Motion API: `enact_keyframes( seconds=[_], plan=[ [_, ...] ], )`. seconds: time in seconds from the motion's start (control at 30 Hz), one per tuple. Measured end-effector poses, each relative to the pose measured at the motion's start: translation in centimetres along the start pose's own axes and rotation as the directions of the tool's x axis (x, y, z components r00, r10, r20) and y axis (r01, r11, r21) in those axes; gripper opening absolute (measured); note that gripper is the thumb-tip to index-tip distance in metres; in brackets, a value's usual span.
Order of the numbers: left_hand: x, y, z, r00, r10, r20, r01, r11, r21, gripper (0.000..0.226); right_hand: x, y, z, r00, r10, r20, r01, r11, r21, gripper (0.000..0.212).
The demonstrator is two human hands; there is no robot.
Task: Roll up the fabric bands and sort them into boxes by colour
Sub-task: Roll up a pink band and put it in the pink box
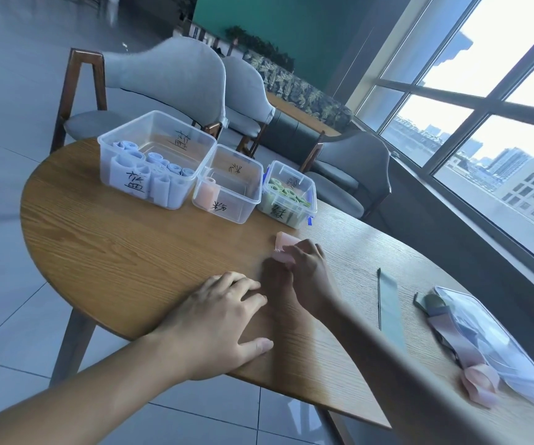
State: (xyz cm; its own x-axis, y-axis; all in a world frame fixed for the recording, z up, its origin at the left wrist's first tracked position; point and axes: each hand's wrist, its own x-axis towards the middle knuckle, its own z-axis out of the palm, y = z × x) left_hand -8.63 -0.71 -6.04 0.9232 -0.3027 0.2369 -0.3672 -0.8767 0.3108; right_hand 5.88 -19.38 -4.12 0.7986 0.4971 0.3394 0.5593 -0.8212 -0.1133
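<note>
My right hand [307, 271] grips a rolled pink band [284, 248] just above the wooden table [130, 252], in front of the boxes. My left hand [224, 319] lies flat on the table near its front edge, fingers spread, holding nothing. Three clear boxes stand at the back: a large one [155, 159] with several blue rolls, a middle one [227, 184] with one pink roll, and a small one [286, 192] with several green rolls.
A flat green band [390, 313] lies to the right. Farther right a clear plastic bag [496, 348] holds loose bands, with a pink band [480, 383] spilling out. Grey chairs [163, 78] stand behind the table. Windows run along the right.
</note>
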Motion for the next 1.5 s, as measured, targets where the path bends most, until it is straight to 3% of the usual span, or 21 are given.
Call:
enact_keyframes(
  seconds=[0.5,0.73,0.9,1.0,1.07,1.17,1.3,1.4,1.5],
  plan=[
    [0.0,0.1,-0.1,1.0,-0.008,0.006,0.009,1.0,-0.013,0.089,-6.9,-2.6,-3.2,0.996,-0.081,-0.035,0.082,0.996,0.023,0.034],
    [-0.1,0.2,-0.3,1.0,-0.023,0.012,0.024,0.999,-0.047,0.09,-10.4,-3.1,-3.7,0.991,-0.123,0.059,0.127,0.989,-0.078,0.022],
    [0.0,0.3,-0.4,0.999,-0.035,0.005,0.035,0.997,-0.067,0.094,-12.0,-4.5,-4.5,0.992,-0.129,0.001,0.129,0.992,-0.013,0.047],
    [0.1,0.3,-0.3,0.999,-0.039,0.001,0.039,0.995,-0.087,0.094,-12.2,-4.7,-4.4,0.996,-0.091,-0.004,0.09,0.995,-0.047,0.045],
    [0.2,0.5,-0.3,0.999,-0.028,-0.028,0.025,0.994,-0.109,0.083,-12.2,-4.7,-4.3,0.998,-0.062,-0.018,0.061,0.997,-0.051,0.035],
    [0.4,1.5,-0.2,0.994,-0.021,-0.108,-0.008,0.967,-0.256,0.064,-12.3,-5.0,-3.9,0.999,-0.036,-0.038,0.037,0.999,0.029,0.03],
    [0.1,3.3,-0.1,0.982,-0.081,-0.168,-0.008,0.882,-0.471,0.041,-12.2,-5.3,-3.7,0.998,0.056,-0.031,-0.053,0.992,0.118,0.038],
    [0.1,3.9,0.0,0.974,-0.146,-0.172,0.025,0.827,-0.561,0.04,-12.1,-5.7,-3.9,0.994,0.11,-0.025,-0.102,0.97,0.221,0.035],
    [0.2,4.1,0.0,0.966,-0.211,-0.15,0.077,0.788,-0.611,0.042,-11.9,-6.0,-4.2,0.963,0.27,-0.015,-0.25,0.911,0.327,0.028]
  ],
)
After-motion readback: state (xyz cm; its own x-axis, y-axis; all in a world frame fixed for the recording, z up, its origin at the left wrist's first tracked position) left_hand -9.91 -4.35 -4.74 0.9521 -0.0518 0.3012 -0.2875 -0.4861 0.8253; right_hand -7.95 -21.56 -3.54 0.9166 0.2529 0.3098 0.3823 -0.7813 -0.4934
